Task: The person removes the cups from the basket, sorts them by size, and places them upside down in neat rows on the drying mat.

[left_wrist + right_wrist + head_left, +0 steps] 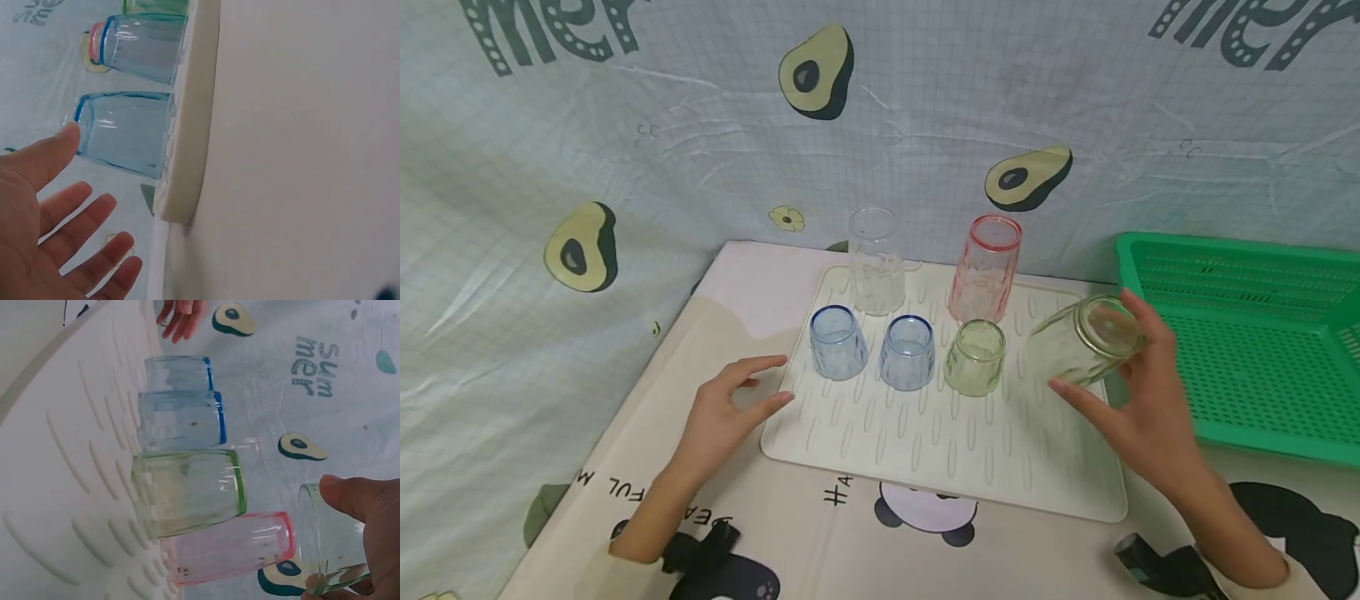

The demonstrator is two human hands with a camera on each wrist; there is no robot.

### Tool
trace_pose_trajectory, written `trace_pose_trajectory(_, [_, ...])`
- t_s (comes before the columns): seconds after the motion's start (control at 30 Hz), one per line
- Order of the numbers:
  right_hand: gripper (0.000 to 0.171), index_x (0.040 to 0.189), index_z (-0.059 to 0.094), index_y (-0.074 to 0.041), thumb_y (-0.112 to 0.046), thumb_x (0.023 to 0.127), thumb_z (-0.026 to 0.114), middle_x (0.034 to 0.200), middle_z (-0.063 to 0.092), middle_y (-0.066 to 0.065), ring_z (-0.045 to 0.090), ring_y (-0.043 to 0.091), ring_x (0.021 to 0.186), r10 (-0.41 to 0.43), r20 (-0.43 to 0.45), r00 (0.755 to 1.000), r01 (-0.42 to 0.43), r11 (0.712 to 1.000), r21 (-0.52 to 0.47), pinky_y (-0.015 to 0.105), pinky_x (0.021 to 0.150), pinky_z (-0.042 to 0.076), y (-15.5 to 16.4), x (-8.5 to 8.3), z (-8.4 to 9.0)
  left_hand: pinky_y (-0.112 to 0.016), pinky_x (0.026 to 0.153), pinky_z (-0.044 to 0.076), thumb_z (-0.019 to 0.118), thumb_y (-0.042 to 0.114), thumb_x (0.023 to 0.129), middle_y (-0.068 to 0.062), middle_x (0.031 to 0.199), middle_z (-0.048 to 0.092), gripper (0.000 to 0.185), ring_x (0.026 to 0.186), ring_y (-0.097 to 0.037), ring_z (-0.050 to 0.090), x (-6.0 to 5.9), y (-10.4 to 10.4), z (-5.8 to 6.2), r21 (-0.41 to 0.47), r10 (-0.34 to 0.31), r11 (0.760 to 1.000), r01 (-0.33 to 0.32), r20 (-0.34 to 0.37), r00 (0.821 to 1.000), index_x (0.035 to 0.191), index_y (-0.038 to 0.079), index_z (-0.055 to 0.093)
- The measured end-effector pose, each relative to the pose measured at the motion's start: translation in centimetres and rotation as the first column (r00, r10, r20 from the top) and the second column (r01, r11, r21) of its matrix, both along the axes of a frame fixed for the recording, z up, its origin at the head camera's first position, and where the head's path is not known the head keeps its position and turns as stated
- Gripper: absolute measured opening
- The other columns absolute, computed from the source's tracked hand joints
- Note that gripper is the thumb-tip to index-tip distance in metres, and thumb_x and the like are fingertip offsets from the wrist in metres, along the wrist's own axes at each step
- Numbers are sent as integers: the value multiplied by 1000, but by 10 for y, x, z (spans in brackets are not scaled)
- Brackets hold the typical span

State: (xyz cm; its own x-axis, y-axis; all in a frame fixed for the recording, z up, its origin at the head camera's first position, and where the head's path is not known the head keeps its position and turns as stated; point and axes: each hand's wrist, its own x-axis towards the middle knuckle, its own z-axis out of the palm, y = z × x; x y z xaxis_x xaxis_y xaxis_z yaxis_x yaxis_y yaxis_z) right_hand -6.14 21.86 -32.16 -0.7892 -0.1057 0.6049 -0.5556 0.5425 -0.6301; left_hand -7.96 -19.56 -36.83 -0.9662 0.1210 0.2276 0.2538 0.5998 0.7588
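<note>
My right hand [1150, 400] grips a tall pale green glass [1067, 342] between thumb and fingers. The glass is tilted over the right part of a white ridged mat [940, 454]. My left hand [722, 408] is held with fingers spread at the mat's left edge, close to a short blue glass [838, 343]; in the left wrist view the hand [56, 206] holds nothing. A second short blue glass [907, 353] and a short green glass [974, 358] stand in a row beside it. Behind them are a tall clear glass [877, 267] and a tall pink glass [987, 271].
A green plastic basket [1262, 437] with perforated sides stands at the right, just past my right hand. The patterned cloth backdrop [700, 108] rises behind the mat. A printed table cover [820, 550] lies in front.
</note>
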Motion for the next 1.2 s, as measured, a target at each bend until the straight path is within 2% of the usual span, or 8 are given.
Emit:
trace_pose_trajectory(0.13, [115,142,16,-14,16,50,79,131,35,9,41,14,116,-26,45,999,26,1000,-3,16,93,34,-1,-3,-8,-45,85,37,69,42,74,1,124,50,53,105,-25,47,-6,-9,-9,-30,-1,1000,3,65,998,121,24,55])
trace_pose_trajectory(0.33, [113,142,13,-15,14,54,78,131,36,7,37,16,120,-11,96,995,10,1000,8,20,97,30,0,-5,-21,-47,96,30,69,41,74,0,130,44,58,121,-23,37,-10,-19,-21,-39,-70,996,74,105,992,126,27,50])
trace_pose_trajectory(0.47, [112,143,12,-16,12,56,78,130,36,6,34,15,122,-39,115,993,37,999,27,20,97,30,2,-8,-29,-48,98,27,72,38,72,0,131,45,58,125,-21,33,-13,-22,-32,-121,-121,985,127,54,991,125,23,53])
trace_pose_trajectory(0.57, [111,143,13,-16,10,57,78,131,36,7,33,14,123,-56,114,992,51,998,41,20,97,29,3,-11,-34,-51,98,25,74,34,70,0,131,47,57,126,-22,32,-15,-24,-38,-190,-170,968,164,-13,985,122,17,56])
trace_pose_trajectory(0.67, [109,143,13,-17,8,58,78,130,38,7,34,13,122,-56,124,991,51,998,47,19,97,29,5,-15,-40,-53,97,24,75,30,70,0,130,47,56,126,-23,31,-16,-24,-40,-219,-208,957,190,-63,976,120,14,58])
trace_pose_trajectory(0.77, [107,142,14,-18,5,60,79,129,39,7,34,12,121,-61,144,988,54,997,50,19,96,31,6,-18,-43,-54,97,23,75,29,71,-2,131,46,55,126,-24,30,-16,-24,-39,-233,-229,951,205,-83,970,120,13,58])
trace_pose_trajectory(1.0, [102,142,14,-15,5,64,76,133,32,15,31,25,122,-79,215,973,71,996,47,52,90,32,0,-14,-38,-55,96,22,74,30,71,-2,133,44,55,127,-25,28,-16,-23,-40,-257,-235,943,211,-70,969,120,12,57])
trace_pose_trajectory(1.2, [98,141,14,-11,8,65,74,134,28,19,30,30,121,-84,247,965,71,996,63,57,87,33,-5,-11,-33,-55,97,21,74,30,72,-1,133,44,55,128,-24,27,-15,-23,-39,-249,-233,945,210,-65,970,121,13,57])
